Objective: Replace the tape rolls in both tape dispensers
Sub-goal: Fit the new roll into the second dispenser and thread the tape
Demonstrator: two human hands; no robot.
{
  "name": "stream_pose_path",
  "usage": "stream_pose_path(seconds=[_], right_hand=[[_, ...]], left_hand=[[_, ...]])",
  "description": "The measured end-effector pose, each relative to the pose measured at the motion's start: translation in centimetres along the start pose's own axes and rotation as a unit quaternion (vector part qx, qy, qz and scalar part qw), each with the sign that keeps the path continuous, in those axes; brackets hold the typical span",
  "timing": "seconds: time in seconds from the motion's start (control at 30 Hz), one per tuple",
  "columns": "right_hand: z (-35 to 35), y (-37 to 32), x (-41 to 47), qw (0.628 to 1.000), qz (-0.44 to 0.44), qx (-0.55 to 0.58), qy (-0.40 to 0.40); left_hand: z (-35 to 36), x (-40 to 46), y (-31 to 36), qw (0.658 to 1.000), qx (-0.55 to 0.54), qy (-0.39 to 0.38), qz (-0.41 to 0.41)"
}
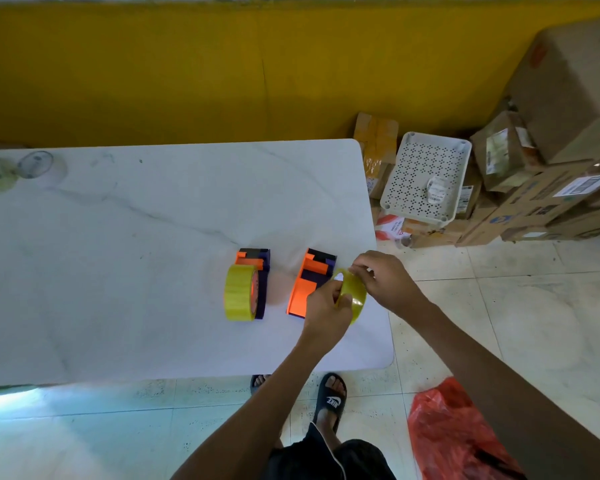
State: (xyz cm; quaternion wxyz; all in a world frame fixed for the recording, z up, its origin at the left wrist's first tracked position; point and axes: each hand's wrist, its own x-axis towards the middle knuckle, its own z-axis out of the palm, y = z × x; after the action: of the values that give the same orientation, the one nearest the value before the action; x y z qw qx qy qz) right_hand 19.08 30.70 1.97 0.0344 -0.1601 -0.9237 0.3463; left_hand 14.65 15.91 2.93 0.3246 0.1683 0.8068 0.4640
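Two orange-and-purple tape dispensers lie on the white table [118, 271]. The left dispenser [260, 268] carries a full yellow tape roll [238, 292] on its hub. The right dispenser [309, 282] has an empty hub. Just right of it I hold a second yellow tape roll [355, 296] in both hands above the table. My left hand [326, 313] grips its lower left side, and my right hand [385, 278] pinches its upper edge.
Two nearly used-up tape rolls [0, 173] [40, 166] lie at the table's far left corner. A white perforated tray [426, 178] and cardboard boxes [551, 133] stand on the floor at right. A red plastic bag [454, 434] lies near my feet.
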Motion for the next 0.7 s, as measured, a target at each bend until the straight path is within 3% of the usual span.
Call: stream_pose_path(seconds=[0.13,0.3,0.4,0.53,0.63,0.7], right_hand=[[0.1,1.4,0.3,0.998,0.041,-0.010,0.039],[0.1,1.0,1.7,0.973,0.173,0.143,0.058],[1.4,0.9,1.4,0.954,0.206,0.204,0.077],[3.4,1.6,1.0,0.938,0.232,0.238,0.094],[4.3,1.5,1.1,0.954,0.215,0.197,0.064],[4.7,1.4,1.1,0.958,0.216,0.184,0.047]], left_hand=[[0.3,-0.3,-0.1,1.000,-0.011,-0.015,-0.001],[-0.1,-0.5,0.0,0.997,-0.069,-0.043,-0.007],[-1.0,0.1,-0.3,0.996,-0.076,-0.042,-0.001],[-2.2,0.2,-1.1,0.993,-0.083,0.067,0.041],[-3.1,0.9,-2.5,0.985,0.036,0.161,0.058],[-3.5,1.1,-3.1,0.984,0.095,0.149,0.023]])
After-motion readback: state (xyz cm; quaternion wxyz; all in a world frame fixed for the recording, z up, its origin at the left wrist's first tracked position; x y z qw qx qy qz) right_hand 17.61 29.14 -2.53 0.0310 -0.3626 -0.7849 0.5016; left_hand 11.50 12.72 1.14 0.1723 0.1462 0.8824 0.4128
